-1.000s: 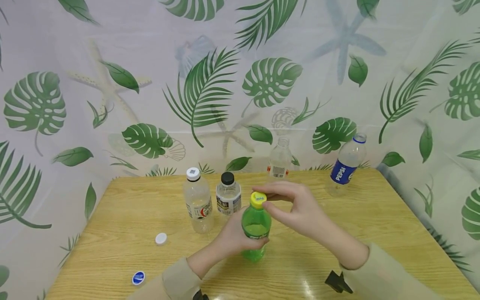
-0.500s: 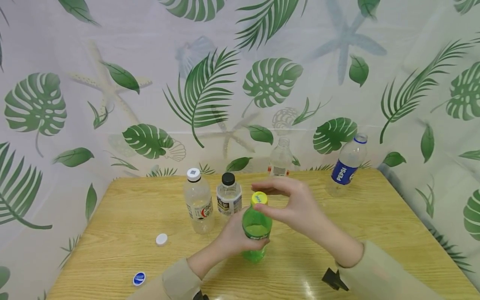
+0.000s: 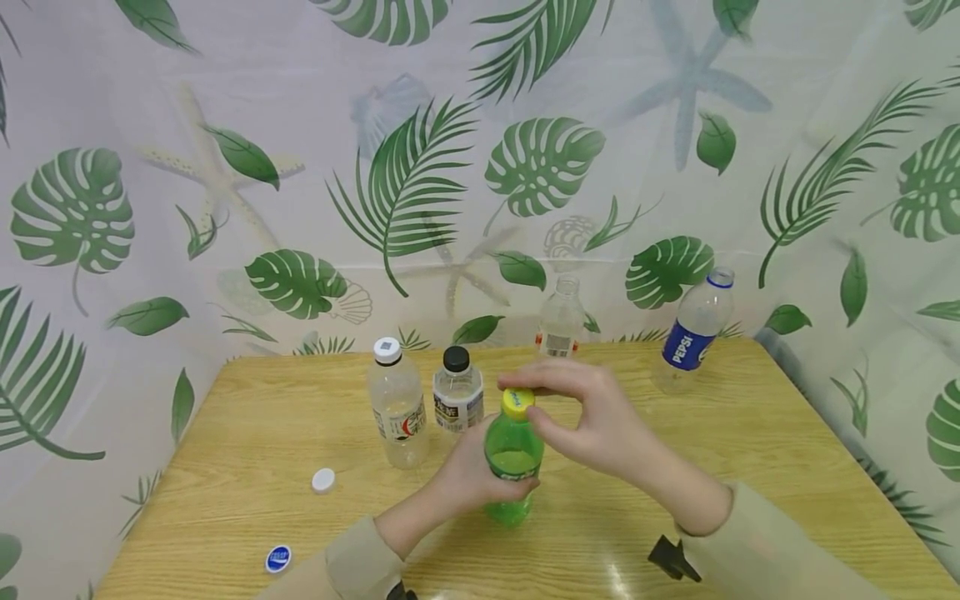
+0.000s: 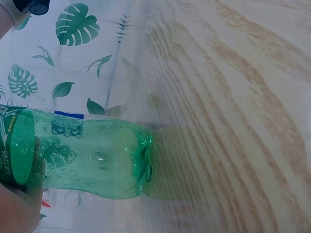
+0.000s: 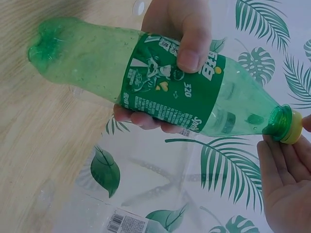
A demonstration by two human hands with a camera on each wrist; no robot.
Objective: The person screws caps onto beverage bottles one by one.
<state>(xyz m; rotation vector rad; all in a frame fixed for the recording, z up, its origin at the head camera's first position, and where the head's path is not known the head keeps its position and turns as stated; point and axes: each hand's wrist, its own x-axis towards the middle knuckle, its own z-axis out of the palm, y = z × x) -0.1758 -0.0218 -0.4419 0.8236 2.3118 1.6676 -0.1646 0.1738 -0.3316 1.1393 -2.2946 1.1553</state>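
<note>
In the head view my left hand point(image 3: 467, 468) wraps round a green Sprite bottle point(image 3: 514, 443), holding it upright over the table's middle. Its yellow cap point(image 3: 517, 403) sits on the neck. My right hand point(image 3: 600, 417) pinches that cap, thumb on the near side and fingers on the far side. From the right wrist, the left thumb point(image 5: 189, 53) presses across the green label point(image 5: 165, 80), and the right fingers point(image 5: 279, 162) extend beside the yellow cap point(image 5: 294, 127). The left wrist view shows the bottle's lower half point(image 4: 97, 155), its base close over the wood.
Behind the left hand stand a white-capped bottle point(image 3: 397, 404) and a shorter black-capped one point(image 3: 457, 393). Farther back are a capless clear bottle point(image 3: 561, 321) and a capless Pepsi bottle point(image 3: 690, 337). A white cap point(image 3: 323, 480) and a blue cap point(image 3: 278, 558) lie on the wooden table point(image 3: 720, 475).
Half a second ago the right fingers had spread away from the yellow cap; now they are back against it. The cap's printed mark has turned. Left hand and bottle hold their place.
</note>
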